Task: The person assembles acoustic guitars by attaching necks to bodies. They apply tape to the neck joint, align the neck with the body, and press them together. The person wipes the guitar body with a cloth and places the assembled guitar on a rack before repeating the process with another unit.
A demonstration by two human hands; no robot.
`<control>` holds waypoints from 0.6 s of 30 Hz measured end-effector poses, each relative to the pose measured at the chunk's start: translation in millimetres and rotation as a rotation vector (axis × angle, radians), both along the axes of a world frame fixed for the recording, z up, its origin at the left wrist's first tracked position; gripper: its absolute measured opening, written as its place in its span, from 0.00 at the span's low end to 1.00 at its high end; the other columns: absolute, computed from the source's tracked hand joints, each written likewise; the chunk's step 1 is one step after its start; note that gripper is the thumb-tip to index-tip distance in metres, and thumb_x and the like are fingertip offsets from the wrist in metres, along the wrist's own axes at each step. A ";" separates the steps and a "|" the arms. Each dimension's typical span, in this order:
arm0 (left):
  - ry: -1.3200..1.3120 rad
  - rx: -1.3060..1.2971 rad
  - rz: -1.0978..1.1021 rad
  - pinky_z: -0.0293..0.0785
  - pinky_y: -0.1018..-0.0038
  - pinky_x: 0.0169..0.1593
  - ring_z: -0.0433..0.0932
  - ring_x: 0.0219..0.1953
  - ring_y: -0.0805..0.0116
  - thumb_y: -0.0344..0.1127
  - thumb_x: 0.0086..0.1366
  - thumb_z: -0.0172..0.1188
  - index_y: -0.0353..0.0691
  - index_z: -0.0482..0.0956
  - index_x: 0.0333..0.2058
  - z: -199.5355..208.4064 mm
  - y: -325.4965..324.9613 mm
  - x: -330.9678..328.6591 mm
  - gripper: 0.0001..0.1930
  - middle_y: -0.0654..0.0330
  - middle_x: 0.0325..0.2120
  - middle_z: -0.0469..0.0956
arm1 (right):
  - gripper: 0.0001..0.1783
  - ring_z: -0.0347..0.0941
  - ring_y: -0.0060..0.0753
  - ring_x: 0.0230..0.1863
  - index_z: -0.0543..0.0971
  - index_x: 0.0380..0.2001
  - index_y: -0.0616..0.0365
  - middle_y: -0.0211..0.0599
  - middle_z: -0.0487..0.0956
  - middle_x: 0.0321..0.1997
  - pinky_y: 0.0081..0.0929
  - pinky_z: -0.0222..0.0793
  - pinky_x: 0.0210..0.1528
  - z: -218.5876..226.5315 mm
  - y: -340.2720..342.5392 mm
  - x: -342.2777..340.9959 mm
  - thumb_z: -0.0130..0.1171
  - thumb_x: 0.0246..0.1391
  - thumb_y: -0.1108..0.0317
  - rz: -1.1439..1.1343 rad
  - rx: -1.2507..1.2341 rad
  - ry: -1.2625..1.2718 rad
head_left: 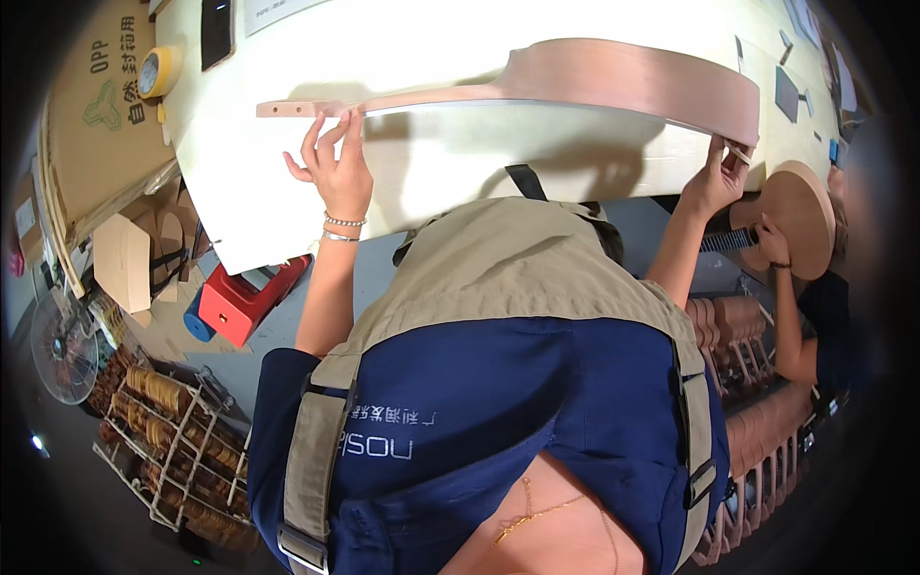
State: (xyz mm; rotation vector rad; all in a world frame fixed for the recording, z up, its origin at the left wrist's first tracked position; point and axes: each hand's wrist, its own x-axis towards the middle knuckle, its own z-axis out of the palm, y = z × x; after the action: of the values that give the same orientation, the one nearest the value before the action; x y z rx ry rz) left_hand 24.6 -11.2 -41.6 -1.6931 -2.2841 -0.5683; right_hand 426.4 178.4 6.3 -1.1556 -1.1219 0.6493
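An unfinished wooden ukulele [613, 77] is held on its edge over the pale worktable [460, 182], its head at the left and its rounded body at the right. My left hand [340, 168] has the thumb and some fingertips closed on the neck beside the head, with the other fingers spread off it. At the body's lower right end, my right hand [714, 182] grips the rim with bent fingers. A small thin pale piece [738, 153] shows by those fingers; I cannot make out what it is. The ukulele's underside is hidden.
A phone [218, 34] and a yellow tape roll [159, 72] lie at far left, by a cardboard box [105, 105]. A red tool [251, 302] stands below the table's left edge. At right, a co-worker's hand [772, 240] holds another ukulele [800, 216]. Racks of wooden parts [182, 431] flank me.
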 end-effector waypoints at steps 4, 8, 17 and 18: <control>-0.020 -0.009 0.008 0.23 0.48 0.62 0.60 0.58 0.64 0.23 0.51 0.56 0.63 0.78 0.45 5.3 5.1 10.9 0.25 0.75 0.43 0.72 | 0.34 0.67 0.26 0.49 0.60 0.57 0.72 0.41 0.69 0.53 0.22 0.68 0.50 -0.9 -1.1 -0.7 0.59 0.45 0.86 -0.008 -0.007 0.020; -0.005 -0.015 -0.109 0.20 0.49 0.62 0.59 0.58 0.63 0.22 0.51 0.53 0.61 0.78 0.46 12.0 18.6 30.3 0.26 0.75 0.45 0.72 | 0.34 0.68 0.25 0.47 0.60 0.58 0.69 0.38 0.71 0.50 0.21 0.69 0.50 -2.6 -1.7 -1.4 0.58 0.46 0.86 -0.010 0.002 0.034; -0.145 0.027 -0.384 0.16 0.51 0.61 0.62 0.58 0.61 0.20 0.51 0.49 0.55 0.79 0.45 36.3 66.1 103.3 0.25 0.75 0.46 0.74 | 0.35 0.67 0.23 0.47 0.62 0.58 0.67 0.32 0.69 0.46 0.20 0.69 0.48 0.1 -0.7 -6.0 0.62 0.44 0.84 -0.003 0.008 0.094; -0.090 0.023 -0.381 0.16 0.46 0.60 0.63 0.57 0.63 0.22 0.51 0.49 0.58 0.79 0.43 32.3 70.1 107.8 0.24 0.78 0.45 0.74 | 0.34 0.68 0.24 0.47 0.62 0.57 0.69 0.35 0.70 0.48 0.22 0.70 0.49 -2.3 -0.6 -4.9 0.60 0.45 0.85 -0.012 0.019 0.066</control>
State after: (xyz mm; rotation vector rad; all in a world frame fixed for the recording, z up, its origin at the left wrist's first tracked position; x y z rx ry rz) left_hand 132.3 58.9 -9.3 -2.1474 -2.0074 -0.7558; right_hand 421.5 177.8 4.0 -1.1158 -1.0628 0.6617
